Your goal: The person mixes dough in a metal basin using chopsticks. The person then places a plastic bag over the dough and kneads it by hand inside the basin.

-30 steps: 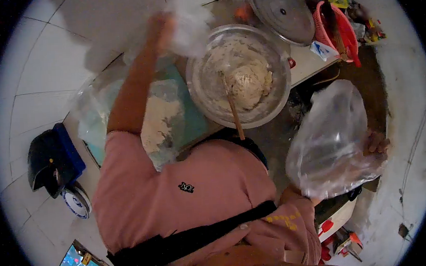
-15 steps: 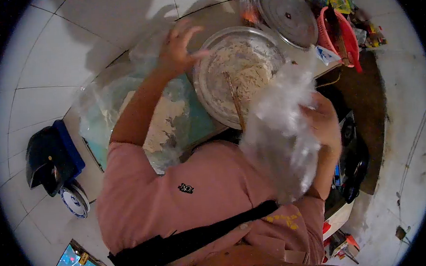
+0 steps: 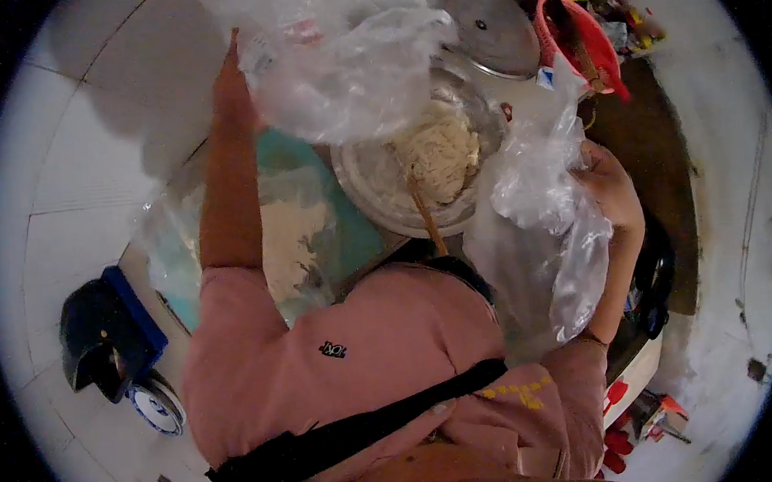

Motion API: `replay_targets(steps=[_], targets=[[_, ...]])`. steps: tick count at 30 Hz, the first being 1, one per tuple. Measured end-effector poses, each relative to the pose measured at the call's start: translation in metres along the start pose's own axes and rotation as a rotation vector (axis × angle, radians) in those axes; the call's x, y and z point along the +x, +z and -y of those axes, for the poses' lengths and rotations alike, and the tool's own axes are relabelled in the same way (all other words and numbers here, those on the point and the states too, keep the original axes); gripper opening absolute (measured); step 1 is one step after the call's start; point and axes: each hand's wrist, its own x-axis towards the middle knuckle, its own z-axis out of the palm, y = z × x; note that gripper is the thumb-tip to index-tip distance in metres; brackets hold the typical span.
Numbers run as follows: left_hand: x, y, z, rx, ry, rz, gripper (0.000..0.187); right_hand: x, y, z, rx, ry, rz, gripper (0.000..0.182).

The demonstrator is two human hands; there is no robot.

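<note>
Right fingers [image 3: 595, 171] grasping plastic bag [image 3: 531, 181]; left hand [image 3: 235, 61]—can't tell | bowl [image 3: 363, 185] on tabletop [image 3: 536, 100] | white tiles [image 3: 94, 160]

Before the torso [image 3: 382, 328], on the table [image 3: 527, 103]: a bowl [image 3: 353, 195], with dough [image 3: 441, 159] inside and a stick [image 3: 426, 214] leaning out over the near rim. Left of the bowl, on a mat [image 3: 361, 232]: powder [image 3: 288, 233]. Across the bowl's far left part, in view: one plastic bag [image 3: 351, 77]. Across its right edge: a second plastic bag [image 3: 536, 189], just left of the right fingers [image 3: 593, 162]. Behind the bowl: a lid [image 3: 499, 39], with a basket [image 3: 604, 46] to its right.
</note>
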Motion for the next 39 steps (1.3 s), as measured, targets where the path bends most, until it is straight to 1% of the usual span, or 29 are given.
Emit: replay_targets(steps=[1,4,7,8,10,12,13,16,18,20,21,22,23,26,27,29,31,34,35,36,38,39], targets=[[0.0,0.006,0.002,-0.089,-0.008,0.036,0.04,0.001,-0.001,-0.002,0.051,0.004,0.009,0.035],[-0.009,0.027,0.01,-0.224,-0.024,0.163,0.041,-0.013,0.004,0.023,-0.216,-0.094,-0.021,0.037],[-0.013,0.047,0.017,-0.296,-0.047,0.271,0.042,-0.016,-0.031,-0.009,-0.087,-0.2,-0.154,0.035],[-0.015,0.053,0.02,-0.317,-0.053,0.301,0.042,-0.02,-0.039,-0.017,-0.028,-0.237,-0.239,0.034],[-0.019,0.061,0.023,-0.335,-0.057,0.351,0.042,-0.041,-0.035,-0.028,0.0,-0.319,-0.394,0.034],[-0.021,0.067,0.024,-0.357,-0.06,0.4,0.043,-0.057,-0.019,-0.024,-0.058,-0.399,-0.403,0.034],[-0.024,0.07,0.025,-0.362,-0.064,0.423,0.044,-0.061,-0.008,-0.02,-0.116,-0.435,-0.366,0.034],[-0.029,0.083,0.026,-0.377,-0.072,0.491,0.045,-0.032,0.007,-0.011,-0.421,-0.552,-0.038,0.034],[-0.034,0.093,0.03,-0.388,-0.078,0.531,0.046,0.013,0.007,-0.028,-0.586,-0.691,0.232,0.034],[-0.037,0.104,0.035,-0.391,-0.078,0.563,0.046,0.067,0.016,-0.052,-0.62,-0.808,0.551,0.035],[-0.04,0.107,0.037,-0.393,-0.081,0.572,0.047,0.05,0.046,-0.02,-0.379,-0.35,0.697,0.033],[-0.039,0.111,0.04,-0.397,-0.078,0.583,0.047,0.034,0.076,0.011,-0.137,0.105,0.676,0.031],[-0.041,0.114,0.041,-0.393,-0.078,0.591,0.048,0.032,0.081,0.015,-0.1,0.194,0.618,0.033],[-0.043,0.119,0.047,-0.384,-0.068,0.613,0.049,0.019,0.074,0.009,-0.201,-0.068,0.385,0.036],[-0.041,0.11,0.048,-0.38,-0.061,0.621,0.05,0.021,0.075,0.008,-0.21,-0.14,0.289,0.037],[-0.045,0.107,0.049,-0.349,-0.033,0.648,0.051,0.033,0.071,-0.002,-0.19,-0.24,0.114,0.04],[-0.051,0.108,0.051,-0.293,0.017,0.699,0.052,0.062,0.078,-0.014,-0.15,-0.33,-0.008,0.042],[-0.072,0.114,0.04,-0.112,0.189,0.813,0.053,0.09,0.096,-0.029,-0.108,-0.519,-0.136,0.046],[-0.08,0.118,0.037,-0.045,0.249,0.829,0.054,0.086,0.101,-0.025,-0.155,-0.649,-0.215,0.047],[-0.085,0.12,0.034,0.031,0.279,0.766,0.058,0.086,0.097,-0.025,-0.215,-0.601,-0.209,0.044],[-0.081,0.112,0.045,0.112,0.18,0.76,0.062,0.087,0.092,-0.028,-0.326,-0.501,-0.19,0.039],[-0.075,0.104,0.048,0.152,0.13,0.752,0.064,0.077,0.089,-0.012,-0.351,-0.422,-0.17,0.042]])
